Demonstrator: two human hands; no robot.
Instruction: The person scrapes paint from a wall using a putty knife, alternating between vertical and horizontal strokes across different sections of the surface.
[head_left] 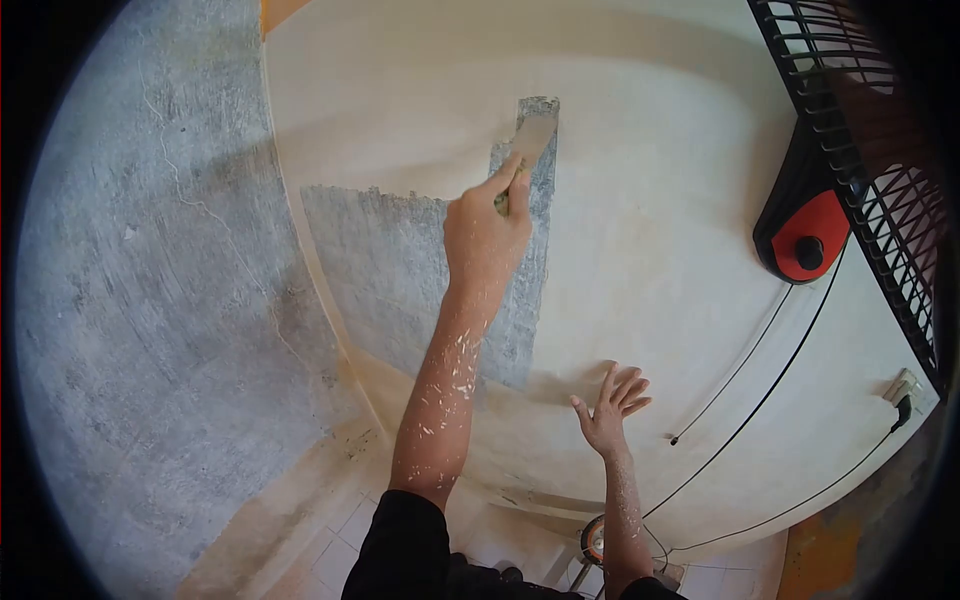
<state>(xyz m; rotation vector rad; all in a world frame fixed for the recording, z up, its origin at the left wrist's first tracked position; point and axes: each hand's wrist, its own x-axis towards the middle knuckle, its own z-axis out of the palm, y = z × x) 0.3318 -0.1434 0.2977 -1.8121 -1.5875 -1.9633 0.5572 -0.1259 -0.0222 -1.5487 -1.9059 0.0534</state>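
My left hand (pixel 488 225) is closed around the handle of a putty knife (pixel 535 137), raised high in front of me. The wide blade points up and lies at the top of a bare grey patch (pixel 400 235) in the cream-coated wall (pixel 650 200). Most of the handle is hidden by my fingers; a bit of green shows. Lower and to the right, my right hand (pixel 608 412) is spread out with its palm toward the wall, seemingly resting on it. White flakes cover both forearms.
A grey scraped wall (pixel 170 250) meets the cream one at a corner on the left. A black-and-red wall fan (pixel 805 240) hangs at the right, its cords dangling. A plug sits in a socket (pixel 903 388). Below are floor tiles (pixel 350 525) and a round orange-rimmed object (pixel 594 540).
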